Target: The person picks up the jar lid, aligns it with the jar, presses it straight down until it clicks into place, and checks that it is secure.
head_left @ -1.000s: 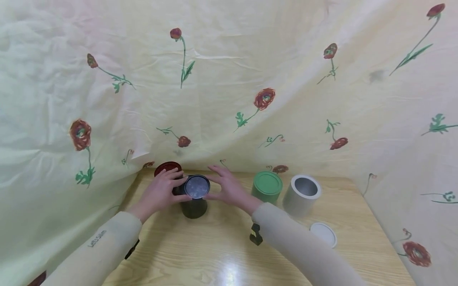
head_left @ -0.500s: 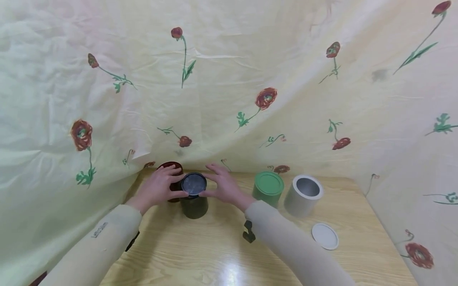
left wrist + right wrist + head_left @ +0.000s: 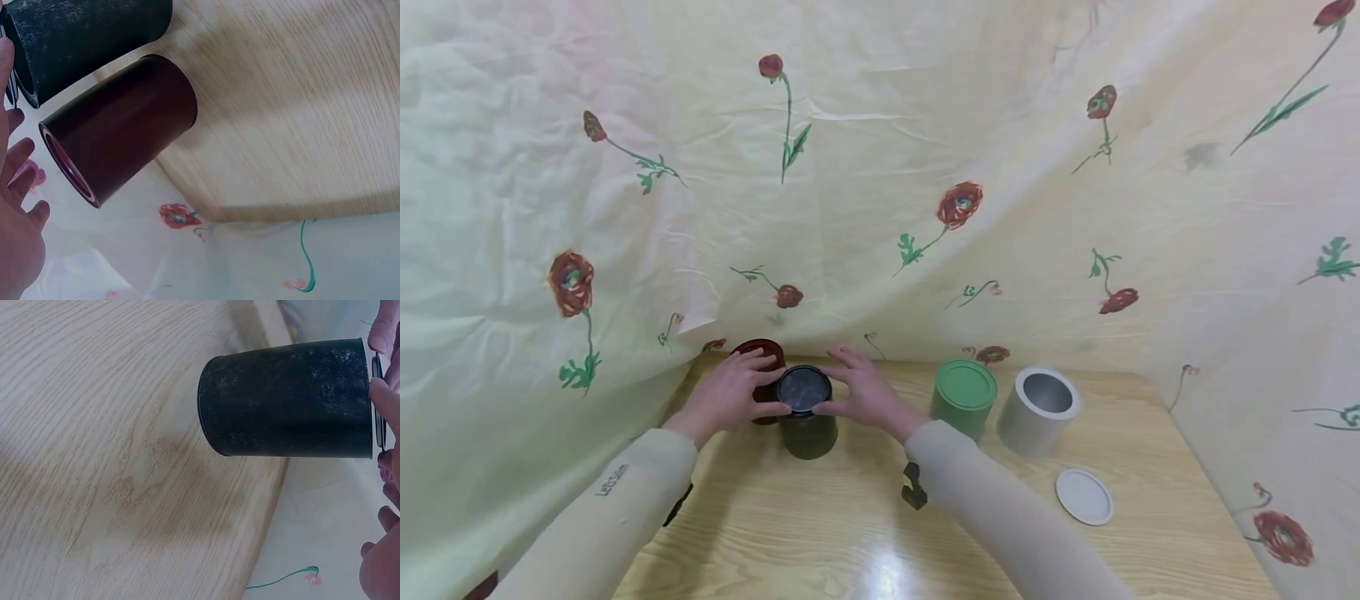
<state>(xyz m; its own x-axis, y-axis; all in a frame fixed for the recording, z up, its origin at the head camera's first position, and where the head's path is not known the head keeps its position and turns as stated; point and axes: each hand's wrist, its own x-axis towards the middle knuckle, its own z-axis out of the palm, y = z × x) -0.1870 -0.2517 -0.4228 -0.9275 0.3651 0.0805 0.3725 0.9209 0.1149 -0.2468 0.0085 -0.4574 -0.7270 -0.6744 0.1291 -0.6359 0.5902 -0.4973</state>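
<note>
A black lid [image 3: 805,388] is pinched at its rim between the thumbs and fingers of both hands. My left hand [image 3: 726,393] grips its left side, and my right hand [image 3: 872,396] has the right side. Under it stands a black can [image 3: 808,437], upright on the table. The right wrist view shows a narrow gap between the lid [image 3: 379,403] and the top of the can [image 3: 287,400]. A dark red can [image 3: 125,131] stands close by on the left, partly behind my left hand in the head view.
To the right stand a closed green can [image 3: 964,408] and a grey can [image 3: 1026,421] with an uncovered top. A light grey lid [image 3: 1084,497] lies flat nearer the front on the wooden table [image 3: 820,533]. Flowered cloth [image 3: 865,208] hangs behind and at the sides.
Both hands have brought the black lid left and slightly back, lower over the black can's top. The cans on the table have stayed in place.
</note>
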